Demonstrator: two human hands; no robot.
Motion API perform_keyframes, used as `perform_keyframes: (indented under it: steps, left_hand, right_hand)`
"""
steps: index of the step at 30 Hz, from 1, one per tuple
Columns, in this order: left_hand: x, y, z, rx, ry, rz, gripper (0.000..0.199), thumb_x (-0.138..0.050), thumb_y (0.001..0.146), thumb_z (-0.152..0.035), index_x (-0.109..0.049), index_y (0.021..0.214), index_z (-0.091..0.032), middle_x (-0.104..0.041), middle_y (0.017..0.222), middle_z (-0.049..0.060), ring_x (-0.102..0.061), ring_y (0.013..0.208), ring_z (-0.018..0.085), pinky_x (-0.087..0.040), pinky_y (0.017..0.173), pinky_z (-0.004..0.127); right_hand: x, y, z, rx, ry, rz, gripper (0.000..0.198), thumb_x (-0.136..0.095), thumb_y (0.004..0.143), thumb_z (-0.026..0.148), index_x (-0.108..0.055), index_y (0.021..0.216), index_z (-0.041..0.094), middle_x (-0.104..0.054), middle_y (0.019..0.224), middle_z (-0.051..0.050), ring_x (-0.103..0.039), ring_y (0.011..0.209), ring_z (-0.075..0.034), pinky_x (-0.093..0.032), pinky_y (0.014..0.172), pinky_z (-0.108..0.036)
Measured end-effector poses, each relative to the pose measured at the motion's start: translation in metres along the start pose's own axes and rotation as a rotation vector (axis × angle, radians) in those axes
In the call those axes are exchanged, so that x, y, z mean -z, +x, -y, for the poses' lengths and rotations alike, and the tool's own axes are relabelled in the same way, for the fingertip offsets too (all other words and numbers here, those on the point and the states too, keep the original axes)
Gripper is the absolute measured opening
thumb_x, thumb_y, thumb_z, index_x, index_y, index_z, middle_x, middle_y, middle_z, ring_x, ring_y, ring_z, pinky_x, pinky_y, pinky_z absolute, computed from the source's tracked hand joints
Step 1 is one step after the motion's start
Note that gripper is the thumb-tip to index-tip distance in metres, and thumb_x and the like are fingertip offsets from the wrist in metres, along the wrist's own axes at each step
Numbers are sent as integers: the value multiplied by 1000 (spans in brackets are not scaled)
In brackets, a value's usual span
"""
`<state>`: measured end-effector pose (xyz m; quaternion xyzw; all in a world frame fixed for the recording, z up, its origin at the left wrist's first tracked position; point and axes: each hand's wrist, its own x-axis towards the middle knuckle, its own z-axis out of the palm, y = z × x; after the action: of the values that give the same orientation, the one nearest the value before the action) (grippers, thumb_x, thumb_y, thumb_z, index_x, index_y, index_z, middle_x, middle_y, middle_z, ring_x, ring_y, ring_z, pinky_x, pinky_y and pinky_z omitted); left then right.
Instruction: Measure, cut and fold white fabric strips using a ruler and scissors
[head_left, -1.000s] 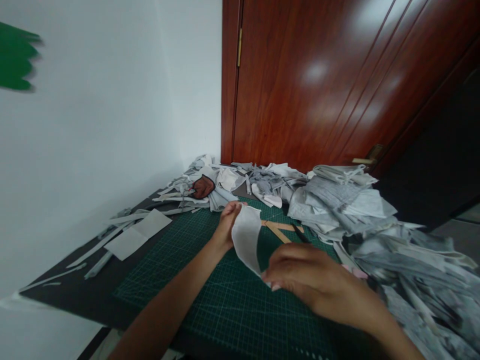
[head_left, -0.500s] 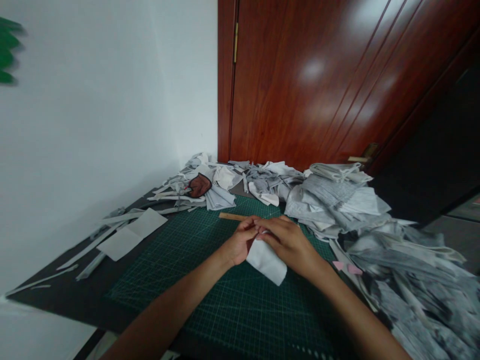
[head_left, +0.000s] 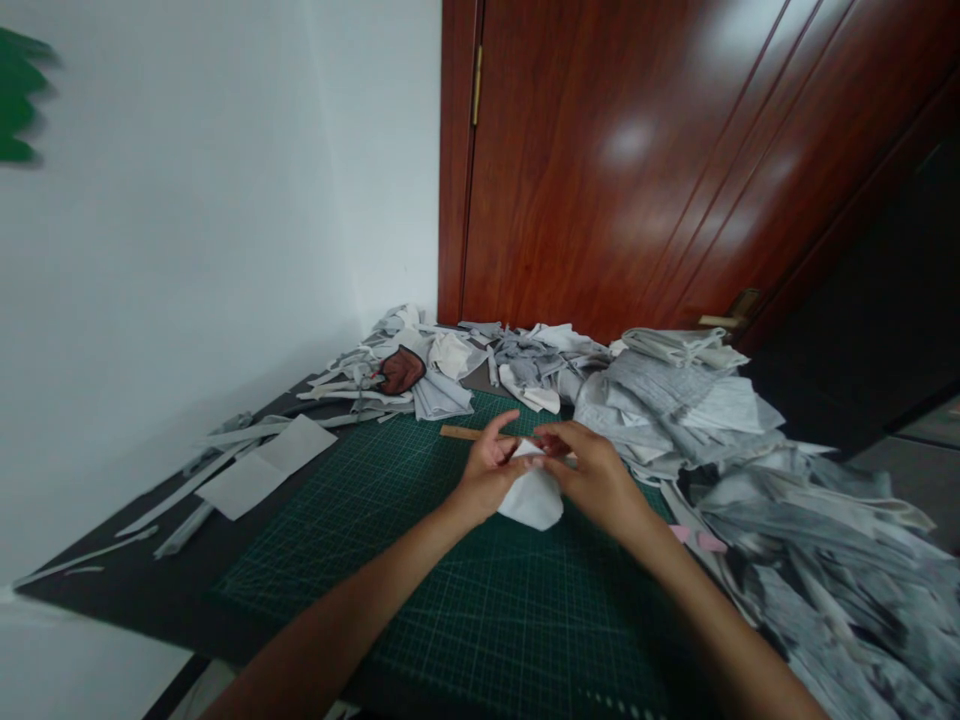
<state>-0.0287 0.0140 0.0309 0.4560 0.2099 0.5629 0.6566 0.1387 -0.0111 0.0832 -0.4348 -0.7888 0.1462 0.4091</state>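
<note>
A small piece of white fabric [head_left: 534, 500] is held up between both hands over the green cutting mat [head_left: 420, 560]. My left hand [head_left: 491, 470] grips its left upper part, thumb laid across it and the index finger raised away. From the other side, my right hand [head_left: 589, 470] pinches the upper right edge with thumb and fingers. The lower end of the fabric hangs toward me with a rounded edge. Just beyond the hands a wooden ruler [head_left: 459, 433] lies on the mat, its right part hidden behind them.
Grey and white fabric pieces [head_left: 675, 400] are stacked at the back right, with a loose heap [head_left: 840, 550] nearer me. Scraps and a brown, dark-edged piece [head_left: 402, 370] lie at the back left. A creased white sheet [head_left: 266, 468] rests left. Pink bits [head_left: 709, 542] lie right.
The hands have shifted their hold on the white fabric and moved slightly apart. The left index finger has lifted, and the fabric's hanging end has drawn up and turned.
</note>
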Motion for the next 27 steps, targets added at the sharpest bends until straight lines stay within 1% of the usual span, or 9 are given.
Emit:
perform_keyframes:
  steps: [2,4,7,10,13,16,20,24,27]
  left_hand:
    - [3,2,-5,-23,16,-4,103,-97,62,-37,-44,149,-21,-78,99,8,-74,80,21,-56,73,29]
    - [5,4,-11,-22,41,-3,104,-96,64,-39,-42,151,-19,-78,101,9,-74,78,21,-55,69,28]
    - [6,4,-18,-2,72,-13,102,-92,68,-40,-41,154,-18,-79,104,11,-74,77,21,-55,67,26]
    - [6,4,-21,11,97,-16,100,-91,70,-41,-42,155,-21,-79,108,12,-75,80,22,-55,70,28]
    - [6,5,-20,-16,148,-40,93,-88,72,-41,-47,153,-21,-78,112,13,-75,83,23,-55,71,28]
    - [7,6,-15,-78,232,-98,76,-83,77,-39,-55,145,-19,-78,109,12,-75,86,22,-55,73,27]
    - [6,4,-11,-164,374,-143,52,-74,85,-33,-63,134,-19,-79,101,9,-75,90,22,-55,78,28]
    - [5,3,-13,-187,422,-181,50,-72,85,-30,-61,132,-18,-79,90,6,-73,76,19,-53,68,26]
    - [5,4,-14,-159,383,-203,56,-77,81,-31,-60,132,-19,-79,87,5,-71,71,18,-51,64,24]
  right_hand:
    - [1,1,0,-50,-24,17,19,-68,88,12,-71,104,22,-72,88,-3,-66,77,-21,-52,73,-33]
    - [-1,1,-2,-82,-55,33,9,-70,89,16,-69,96,22,-67,79,0,-62,71,-19,-47,68,-32]
    - [-7,1,-5,-74,-94,-9,8,-73,89,21,-66,89,22,-65,82,-1,-60,75,-20,-45,69,-32]
    - [-11,0,-5,-14,-64,-45,8,-71,91,20,-64,89,23,-64,88,-3,-60,81,-22,-45,74,-33]
    - [-14,0,0,22,-16,-47,10,-66,95,21,-61,87,24,-63,88,-2,-61,84,-22,-44,76,-34]
    - [-17,-2,6,43,-57,-42,14,-61,98,21,-58,85,24,-64,89,-3,-60,85,-23,-42,76,-34]
    - [-26,-4,7,19,-94,-39,14,-57,99,17,-56,86,24,-65,80,0,-59,73,-21,-38,73,-34]
    - [-32,-4,1,-55,-86,-67,7,-65,93,20,-59,92,24,-64,77,1,-58,68,-21,-37,66,-31]
    - [-31,-3,-1,-49,-149,-52,11,-61,97,21,-61,86,24,-64,78,-1,-58,68,-21,-36,63,-31]
